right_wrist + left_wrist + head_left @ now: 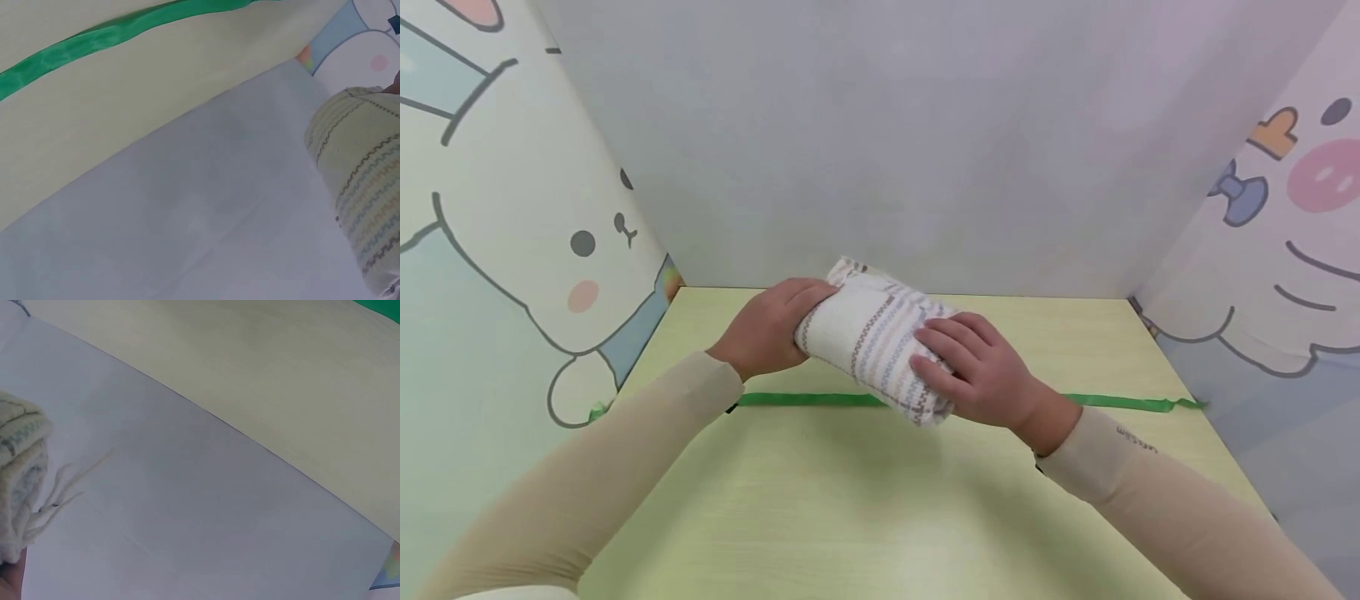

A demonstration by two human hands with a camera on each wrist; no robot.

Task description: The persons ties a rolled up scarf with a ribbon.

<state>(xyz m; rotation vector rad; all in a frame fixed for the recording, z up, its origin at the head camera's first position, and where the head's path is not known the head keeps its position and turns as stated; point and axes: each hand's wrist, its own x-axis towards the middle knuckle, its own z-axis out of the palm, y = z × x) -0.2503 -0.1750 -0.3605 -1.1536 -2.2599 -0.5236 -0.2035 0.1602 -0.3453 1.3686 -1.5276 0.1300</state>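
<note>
Both hands held a folded striped towel (pixel 872 346) just above the green tape line (pixel 808 400), the left hand (pixel 767 329) gripping its far end and the right hand (pixel 977 371) curled over its near end; squeezing evenly probably kept the bundle tight

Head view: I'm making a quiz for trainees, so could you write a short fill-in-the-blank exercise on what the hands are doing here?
1. Both hands hold a rolled, striped ____ above the table.
2. The left hand grips the roll's ____ end.
3. The right hand lies on the end ____ to the camera.
4. The tape strip across the table is ____.

Missing words: towel; far; nearer; green
</note>
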